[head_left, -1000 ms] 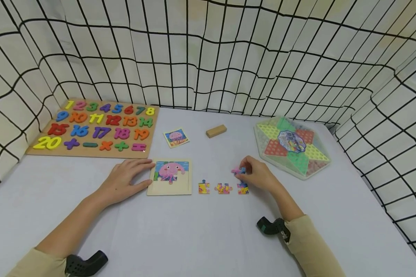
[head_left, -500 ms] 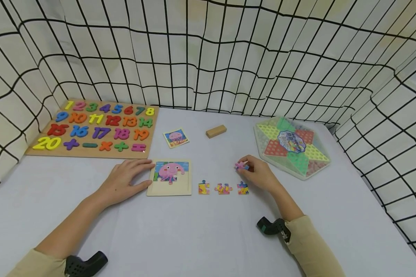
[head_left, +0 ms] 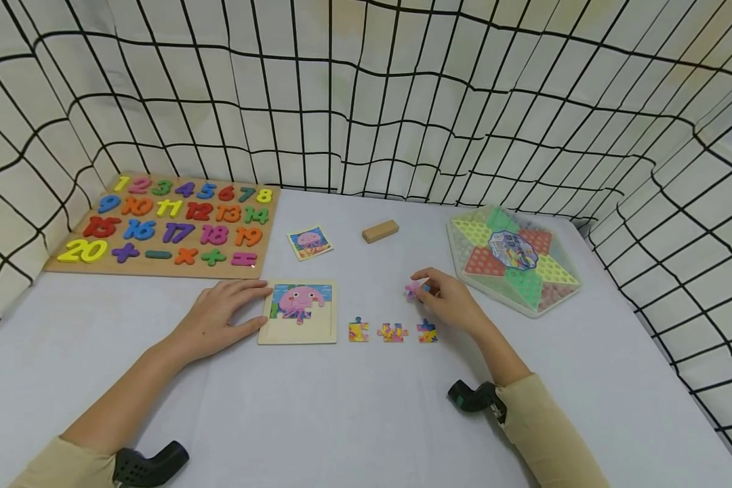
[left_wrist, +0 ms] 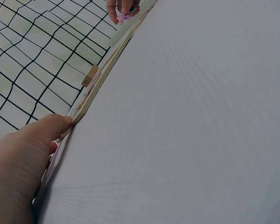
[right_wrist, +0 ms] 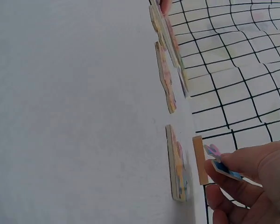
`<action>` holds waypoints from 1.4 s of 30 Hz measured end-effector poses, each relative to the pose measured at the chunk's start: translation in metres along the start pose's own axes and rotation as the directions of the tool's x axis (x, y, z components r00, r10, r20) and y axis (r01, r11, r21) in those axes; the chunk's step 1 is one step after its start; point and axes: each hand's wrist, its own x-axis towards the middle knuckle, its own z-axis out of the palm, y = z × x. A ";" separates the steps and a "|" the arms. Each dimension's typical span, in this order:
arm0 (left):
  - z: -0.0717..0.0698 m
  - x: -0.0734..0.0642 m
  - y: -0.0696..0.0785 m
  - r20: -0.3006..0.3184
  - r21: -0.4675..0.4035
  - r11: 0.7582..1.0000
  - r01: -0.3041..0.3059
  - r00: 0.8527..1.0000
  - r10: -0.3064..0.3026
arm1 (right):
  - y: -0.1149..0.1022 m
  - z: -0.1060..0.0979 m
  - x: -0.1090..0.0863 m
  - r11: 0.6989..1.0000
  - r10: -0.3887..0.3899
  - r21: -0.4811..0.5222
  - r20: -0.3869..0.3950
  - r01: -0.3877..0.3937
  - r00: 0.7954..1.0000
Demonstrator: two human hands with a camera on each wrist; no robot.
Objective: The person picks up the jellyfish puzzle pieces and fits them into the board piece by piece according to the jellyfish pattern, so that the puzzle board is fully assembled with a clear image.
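My left hand rests at the left edge of a square wooden jigsaw tray, thumb and fingertips touching its rim. A pink octopus picture fills the upper part of the tray; bare wood shows below and at the right. Up off the table, my right hand pinches a pink-and-blue jigsaw piece between thumb and fingers, also seen close up in the right wrist view as a piece partly covered by the fingers. Below it lie a left piece, a middle piece and a right piece, in a row.
Behind the tray are a small octopus picture card and a wooden block. A number board lies back left, a hexagonal game box back right. Black wire mesh borders the white table.
My right hand has lifted the pink-and-blue jigsaw piece away from the right loose piece, turned it, and shifted slightly left. The left hand and tray stay in place.
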 end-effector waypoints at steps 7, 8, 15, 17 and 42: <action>0.001 0.000 -0.002 -0.002 -0.002 1.000 -0.007 1.000 0.007 | -0.016 0.004 0.009 0.998 -0.059 0.004 -0.008 0.060 0.998; 0.001 0.001 -0.002 -0.002 -0.001 1.000 -0.008 1.000 0.008 | -0.018 0.005 0.010 0.997 -0.070 0.007 -0.009 0.070 0.997; 0.001 0.001 -0.002 0.005 0.018 1.000 -0.007 1.000 0.007 | -0.029 0.014 0.017 0.992 -0.124 0.029 -0.005 0.124 0.992; 0.001 0.000 -0.002 0.005 0.016 1.000 -0.005 1.000 0.005 | -0.032 0.017 0.019 0.990 -0.137 0.041 -0.002 0.137 0.991; -0.001 -0.001 -0.001 0.002 0.009 1.000 -0.002 1.000 0.002 | -0.079 0.061 0.041 0.981 -0.192 0.046 0.156 0.187 0.969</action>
